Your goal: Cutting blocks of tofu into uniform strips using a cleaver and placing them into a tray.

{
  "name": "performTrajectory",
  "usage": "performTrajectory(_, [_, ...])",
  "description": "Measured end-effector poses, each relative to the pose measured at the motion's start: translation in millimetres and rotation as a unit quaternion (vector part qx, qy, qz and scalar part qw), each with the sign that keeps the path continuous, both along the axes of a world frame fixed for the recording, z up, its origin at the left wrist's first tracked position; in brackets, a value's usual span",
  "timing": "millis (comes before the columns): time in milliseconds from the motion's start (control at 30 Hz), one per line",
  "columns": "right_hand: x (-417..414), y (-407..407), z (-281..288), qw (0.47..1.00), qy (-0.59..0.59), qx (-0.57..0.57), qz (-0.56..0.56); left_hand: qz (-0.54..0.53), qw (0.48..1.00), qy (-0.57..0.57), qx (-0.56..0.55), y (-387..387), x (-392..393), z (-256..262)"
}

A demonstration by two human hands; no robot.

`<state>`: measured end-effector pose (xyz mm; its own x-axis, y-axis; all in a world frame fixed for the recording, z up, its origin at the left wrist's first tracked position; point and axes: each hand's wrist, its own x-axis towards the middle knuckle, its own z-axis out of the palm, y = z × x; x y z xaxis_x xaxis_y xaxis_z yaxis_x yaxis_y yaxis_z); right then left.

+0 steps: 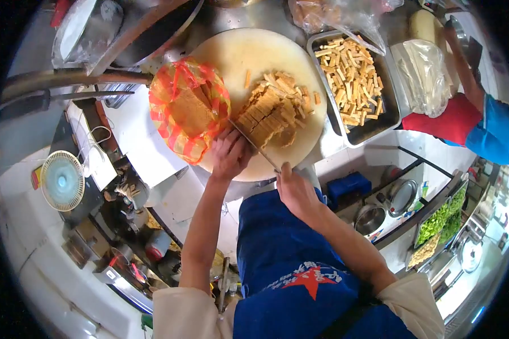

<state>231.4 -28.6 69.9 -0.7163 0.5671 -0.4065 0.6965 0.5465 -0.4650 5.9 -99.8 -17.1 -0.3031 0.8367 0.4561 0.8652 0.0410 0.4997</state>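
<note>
A cleaver-like knife is in my right hand, gripped by the handle, its blade pointing away and to the left. The blade meets the left edge of a stack of brown dried-tofu-like slices on a round cutting board. My left hand rests on the board, fingers curled close against the blade; whatever lies under them is hidden. Cut strips spread over the stack's far side. Left of the board, partly over its edge, sits a red-and-yellow plastic bag with uncut brown slabs inside.
A metal tray of cut strips stands right of the board. Clear plastic bags lie beyond it. Wooden handles jut in at left near a wok. Another person's arm shows at far right.
</note>
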Motion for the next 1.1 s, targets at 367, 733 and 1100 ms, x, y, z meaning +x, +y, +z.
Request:
performTrajectory(367, [4.4,17.9,-13.2,0.996,0.073,-0.044,0.002,0.010,0.997,-0.002,0.079,-8.6,2.5,-11.4])
performTrajectory(733, [5.5,16.9,-12.7,0.991,0.128,-0.050,0.004,0.023,0.998,0.001,0.066,-9.0,2.7,-9.2])
performTrajectory(1100, [3.7,18.0,5.5,0.995,0.088,-0.030,0.020,0.035,0.998,-0.011,0.052,-12.8,4.6,-6.4])
